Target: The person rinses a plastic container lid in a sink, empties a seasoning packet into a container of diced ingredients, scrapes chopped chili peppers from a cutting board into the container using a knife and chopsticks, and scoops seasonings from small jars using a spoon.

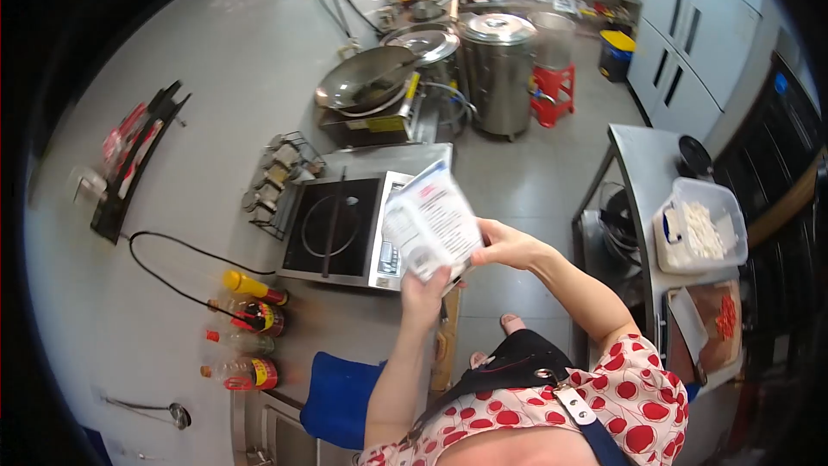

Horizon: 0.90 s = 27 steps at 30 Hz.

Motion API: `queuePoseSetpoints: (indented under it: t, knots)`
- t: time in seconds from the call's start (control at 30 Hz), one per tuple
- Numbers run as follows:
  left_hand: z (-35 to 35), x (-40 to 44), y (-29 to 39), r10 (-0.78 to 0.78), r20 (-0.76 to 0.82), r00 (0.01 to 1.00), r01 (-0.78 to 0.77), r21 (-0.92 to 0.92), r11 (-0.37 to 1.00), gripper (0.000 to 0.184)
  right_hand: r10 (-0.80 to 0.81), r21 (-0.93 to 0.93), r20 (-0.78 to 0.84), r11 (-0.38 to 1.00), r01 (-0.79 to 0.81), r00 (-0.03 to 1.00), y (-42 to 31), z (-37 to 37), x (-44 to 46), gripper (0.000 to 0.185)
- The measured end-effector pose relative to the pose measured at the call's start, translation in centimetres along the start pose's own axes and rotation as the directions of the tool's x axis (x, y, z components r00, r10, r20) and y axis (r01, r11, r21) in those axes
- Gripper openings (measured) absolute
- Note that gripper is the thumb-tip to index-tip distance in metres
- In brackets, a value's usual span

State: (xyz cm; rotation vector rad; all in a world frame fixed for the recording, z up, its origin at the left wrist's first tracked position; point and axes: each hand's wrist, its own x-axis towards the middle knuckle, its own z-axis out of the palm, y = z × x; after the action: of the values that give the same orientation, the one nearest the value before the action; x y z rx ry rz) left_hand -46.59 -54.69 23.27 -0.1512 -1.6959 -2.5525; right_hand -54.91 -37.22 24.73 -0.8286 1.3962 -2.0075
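A white printed packet [435,216], with lines of dark text, a little red print and blue at its top edge, is held up in front of me. My left hand [423,293] grips its lower edge, thumb lying on the printed face. At the packet's right edge, my right hand [509,244] is closed on it, thumb in front and the other fingers mostly hidden behind. What is inside the packet cannot be seen. Just left of and below it is an induction cooker [332,220] with a black glass top, its control panel partly covered by the packet.
Left of the cooker stand a wire rack of jars [280,177] and several sauce bottles [250,371]. A blue cloth [341,401] lies on the counter's front. Ahead are a wok [362,78] and steel pot [500,78]. A right-hand table holds a plastic tub [707,242], cleaver [687,324] and chopped red pieces [726,318].
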Motion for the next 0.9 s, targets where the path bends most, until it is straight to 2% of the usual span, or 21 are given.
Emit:
queuePoseSetpoints:
  t: [0.07,0.1,0.13,0.17,0.2,0.23,0.27,0.3,0.33,0.43,0.5,0.53,0.6,0.63,0.67,0.73,0.77,0.83,0.87,0.9]
  knots:
    - [3.3,1.2,-1.1,-0.057,0.084,0.995,0.052,0.054,0.997,0.038,0.06,0.034,-0.121,0.998,-0.057,0.991,-0.6,-1.4,-4.4,0.051]
    - [5.0,1.9,-2.1,-0.103,0.124,0.987,0.082,0.164,0.983,0.038,0.11,0.059,-0.206,0.993,-0.1,0.972,-1.2,-2.3,-6.2,0.05]
    - [6.8,2.4,-3.2,-0.159,0.164,0.974,0.11,0.273,0.956,0.039,0.112,0.069,-0.238,0.993,-0.098,0.965,-1.5,-3.2,-7.8,0.05]
    - [9.2,2.7,-3.9,-0.125,0.198,0.972,0.046,0.36,0.932,0.042,0.069,0.057,-0.321,0.997,-0.053,0.944,-2.0,-4.3,-9.8,0.047]
    - [11.0,3.5,-5.1,-0.165,0.236,0.958,0.072,0.359,0.931,0.042,0.027,0.043,-0.413,0.999,-0.01,0.91,-2.4,-5.4,-12.1,0.044]
    - [12.7,4.4,-6.6,-0.036,0.305,0.952,-0.15,0.565,0.811,0.048,0.016,0.019,-0.487,1.0,-0.008,0.873,-3.2,-6.3,-14.2,0.045]
    - [14.5,4.9,-8.3,0.077,0.414,0.907,-0.37,0.696,0.616,0.055,0.013,0.019,-0.533,1.0,-0.003,0.846,-3.1,-7.7,-16.4,0.045]
    - [17.2,4.9,-8.5,0.017,0.432,0.902,-0.376,0.763,0.525,0.066,0.012,0.024,-0.563,1.0,0.002,0.826,-3.5,-8.9,-18.8,0.045]
    - [19.4,5.2,-9.4,-0.022,0.488,0.873,-0.429,0.788,0.442,0.067,0.002,0.017,-0.584,1.0,0.01,0.812,-4.4,-10.3,-20.9,0.045]
    - [26.4,5.7,-12.3,-0.023,0.591,0.806,-0.511,0.715,0.477,0.067,-0.052,-0.054,-0.719,0.998,0.019,0.693,-8.0,-12.1,-26.4,0.043]
    - [30.3,6.0,-14.5,-0.05,0.724,0.688,-0.598,0.605,0.525,0.069,-0.135,-0.148,-0.802,0.989,0.024,0.581,-8.5,-14.6,-30.5,0.04]
    - [31.1,5.8,-15.5,-0.055,0.732,0.679,-0.598,0.595,0.536,0.069,-0.155,-0.183,-0.831,0.983,0.001,0.534,-8.8,-15.3,-32.2,0.039]
    - [33.7,5.9,-17.0,-0.101,0.704,0.703,-0.433,0.537,0.724,0.069,-0.122,-0.19,-0.907,0.972,-0.135,0.404,-12.1,-16.8,-36.7,0.045]
    - [34.1,6.2,-17.6,-0.201,0.699,0.686,-0.371,0.574,0.73,0.061,-0.124,-0.206,-0.931,0.954,-0.216,0.343,-13.6,-18.0,-39.1,0.041]
    - [34.0,6.4,-18.4,-0.206,0.696,0.688,-0.363,0.575,0.733,0.061,-0.13,-0.214,-0.952,0.931,-0.295,0.279,-14.7,-19.3,-41.6,0.037]
    - [32.8,6.9,-20.5,-0.238,0.693,0.68,-0.365,0.602,0.71,0.053,-0.131,-0.22,-0.965,0.879,-0.424,0.229,-15.7,-22.0,-46.4,0.03]
    - [31.2,7.3,-21.6,-0.258,0.671,0.695,-0.336,0.621,0.708,0.05,-0.13,-0.217,-0.966,0.875,-0.432,0.222,-15.8,-22.6,-48.0,0.03]
    - [28.6,7.8,-23.7,-0.37,0.56,0.741,-0.124,0.657,0.744,0.047,-0.049,-0.194,-0.973,0.696,-0.692,0.224,-16.5,-24.3,-50.8,0.032]
    - [27.2,8.1,-24.6,-0.406,0.522,0.75,-0.038,0.646,0.762,0.046,-0.04,-0.184,-0.975,0.693,-0.697,0.218,-16.8,-24.7,-51.5,0.032]
    - [26.1,8.3,-25.0,-0.445,0.485,0.753,0.05,0.632,0.773,0.046,-0.034,-0.18,-0.978,0.634,-0.752,0.206,-17.2,-25.0,-52.1,0.031]
